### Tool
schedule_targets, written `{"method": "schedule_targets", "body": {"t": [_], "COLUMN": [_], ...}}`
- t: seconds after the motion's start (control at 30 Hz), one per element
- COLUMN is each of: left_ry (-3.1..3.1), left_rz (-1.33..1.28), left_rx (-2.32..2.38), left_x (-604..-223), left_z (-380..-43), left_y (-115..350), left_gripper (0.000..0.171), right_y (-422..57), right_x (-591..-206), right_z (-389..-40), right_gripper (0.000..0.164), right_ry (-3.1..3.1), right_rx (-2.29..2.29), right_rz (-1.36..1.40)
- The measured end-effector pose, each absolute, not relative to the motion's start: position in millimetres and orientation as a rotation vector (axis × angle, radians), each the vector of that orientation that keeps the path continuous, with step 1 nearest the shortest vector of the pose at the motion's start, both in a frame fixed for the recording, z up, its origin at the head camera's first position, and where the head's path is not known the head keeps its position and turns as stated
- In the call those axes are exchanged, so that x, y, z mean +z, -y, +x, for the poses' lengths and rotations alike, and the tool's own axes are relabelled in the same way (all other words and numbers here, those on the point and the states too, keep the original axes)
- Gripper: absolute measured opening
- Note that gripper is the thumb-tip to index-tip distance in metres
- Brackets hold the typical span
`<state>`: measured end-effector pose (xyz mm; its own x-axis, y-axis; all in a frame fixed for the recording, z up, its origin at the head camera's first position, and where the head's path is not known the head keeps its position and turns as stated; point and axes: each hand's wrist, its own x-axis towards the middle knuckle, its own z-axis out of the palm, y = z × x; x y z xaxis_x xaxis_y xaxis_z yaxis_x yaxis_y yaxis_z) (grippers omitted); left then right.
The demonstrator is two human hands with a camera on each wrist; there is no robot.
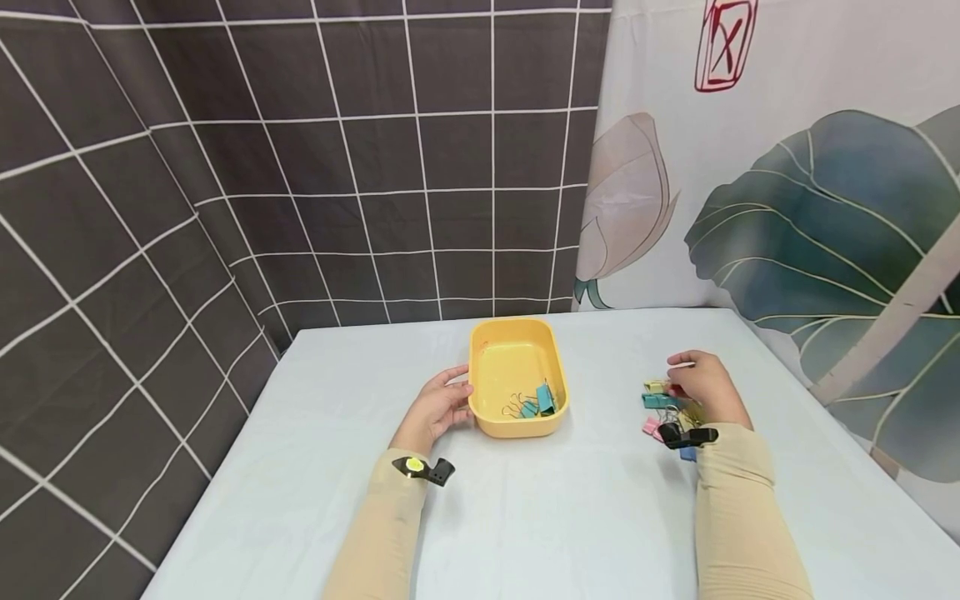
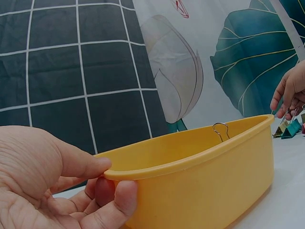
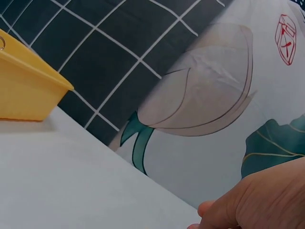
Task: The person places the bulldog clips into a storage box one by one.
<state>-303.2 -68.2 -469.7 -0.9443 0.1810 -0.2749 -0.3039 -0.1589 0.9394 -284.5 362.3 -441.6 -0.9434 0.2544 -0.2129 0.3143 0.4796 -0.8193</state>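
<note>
My left hand [image 1: 437, 407] holds the left side of a yellow plastic bin [image 1: 517, 429]. Up close in the left wrist view, the thumb [image 2: 86, 164] lies on the rim and curled fingers press the outer wall. Inside the bin, near its front, lie several teal binder clips [image 1: 545, 398]. Over at the right, my right hand [image 1: 708, 387] is lowered onto a pile of binder clips, its fingertips right at a yellow clip [image 1: 655, 387] and a teal clip [image 1: 658, 402]. I cannot tell whether it grips one. The hand and wrist strap partly hide the pile.
A pink clip [image 1: 651, 427] and a blue clip [image 1: 687, 454] lie at the pile's near side. White cloth covers the table [image 1: 555, 517]. A dark grid-patterned curtain [image 1: 375, 167] and a leaf-printed curtain [image 1: 817, 225] hang behind it.
</note>
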Motion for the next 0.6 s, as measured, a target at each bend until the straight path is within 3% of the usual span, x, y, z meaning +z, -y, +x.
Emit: {"method": "schedule_targets", "body": {"t": [0.6], "left_ry": [-1.799], "left_rz": [-0.141], "left_rx": [2.173], "left_x": [-468.5], "left_z": [-301.5], "left_y": [67.4], "left_gripper": [0.050], "right_y": [-348.9], "right_x": [-434.3], "right_z": [-286.4], "right_gripper": [0.040], "right_ry": [-2.721], "right_rx": [-1.644], "right_rz": [0.501]}}
